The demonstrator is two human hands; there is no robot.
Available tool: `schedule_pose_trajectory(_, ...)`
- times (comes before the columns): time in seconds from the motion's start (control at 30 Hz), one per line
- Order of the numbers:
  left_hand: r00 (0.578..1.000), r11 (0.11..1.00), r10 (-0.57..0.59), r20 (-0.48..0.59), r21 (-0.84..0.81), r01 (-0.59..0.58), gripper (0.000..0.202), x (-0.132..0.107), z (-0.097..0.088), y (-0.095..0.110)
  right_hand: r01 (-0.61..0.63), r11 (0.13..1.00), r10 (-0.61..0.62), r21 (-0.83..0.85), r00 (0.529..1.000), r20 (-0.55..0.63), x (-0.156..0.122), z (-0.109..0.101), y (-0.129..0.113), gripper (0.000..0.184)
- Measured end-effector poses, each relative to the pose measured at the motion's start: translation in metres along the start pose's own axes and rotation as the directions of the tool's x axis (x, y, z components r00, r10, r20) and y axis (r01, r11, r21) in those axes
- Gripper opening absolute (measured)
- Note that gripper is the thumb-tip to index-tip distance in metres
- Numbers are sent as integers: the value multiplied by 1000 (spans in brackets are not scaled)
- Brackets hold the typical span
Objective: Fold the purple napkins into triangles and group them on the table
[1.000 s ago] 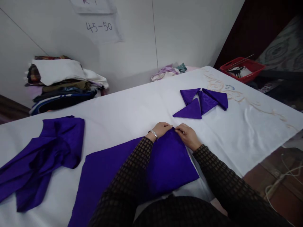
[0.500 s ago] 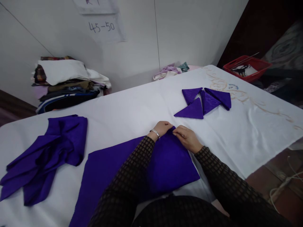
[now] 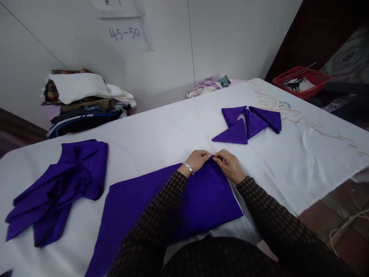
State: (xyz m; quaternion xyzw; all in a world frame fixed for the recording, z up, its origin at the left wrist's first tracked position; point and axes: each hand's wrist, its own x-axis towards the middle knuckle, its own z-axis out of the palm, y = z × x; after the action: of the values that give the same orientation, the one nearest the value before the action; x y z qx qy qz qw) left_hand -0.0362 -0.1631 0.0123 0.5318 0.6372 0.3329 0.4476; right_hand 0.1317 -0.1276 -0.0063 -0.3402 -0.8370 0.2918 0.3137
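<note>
A purple cloth (image 3: 211, 196) lies spread on the white-covered table in front of me, partly hidden under my left forearm. My left hand (image 3: 198, 160), with a silver bracelet at the wrist, pinches the cloth at its far corner. Right beside it, my right hand (image 3: 230, 165) pinches the same corner between thumb and fingertips. Only a tiny tip of fabric shows between the two hands. Beyond them lie several purple cloths folded into triangles (image 3: 233, 132). To the left, more purple cloth (image 3: 83, 169) rests in a loose, rumpled heap.
A stack of folded clothes (image 3: 83, 104) stands against the wall at the back left. Small pastel fabrics (image 3: 206, 87) lie behind the table's far edge. A red basket (image 3: 313, 82) holding black-handled scissors sits at the far right. White cord (image 3: 343, 227) lies at the lower right.
Both hands stay at the cloth's far corner; the fingertips have shifted slightly and less of the corner sticks up between them. The view has moved a little.
</note>
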Motion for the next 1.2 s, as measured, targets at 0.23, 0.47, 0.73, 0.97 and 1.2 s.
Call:
schedule_pose_trajectory(0.23, 999, 997, 46, 10, -57, -45, 27, -6, 1, 3, -10, 999, 11, 33, 999, -51, 0, 1, 4, 15)
schedule_pose_trajectory(0.47, 986, 982, 161, -34, 103, -157, 16, -3, 1, -1, -78, 975, 94, 209, 993, -67, 1, 5, 12, 21)
schedule_pose_trajectory(0.73, 978, 938, 202, -56, 297, -177, 23, -6, -1, -4, -234, 903, 257, 360, 966, -18, 1, 6, 11, 22)
schedule_pose_trajectory(0.97, 978, 824, 104, -181, 567, 17, 20, -27, -52, -41, -246, 878, 309, 410, 947, -94, 3, 9, 25, 23)
schedule_pose_trajectory(1.2, 876, 727, 205, -436, 668, 162, 18, -84, -94, -83, -296, 857, 364, 422, 927, -88, 4, 12, 36, 25)
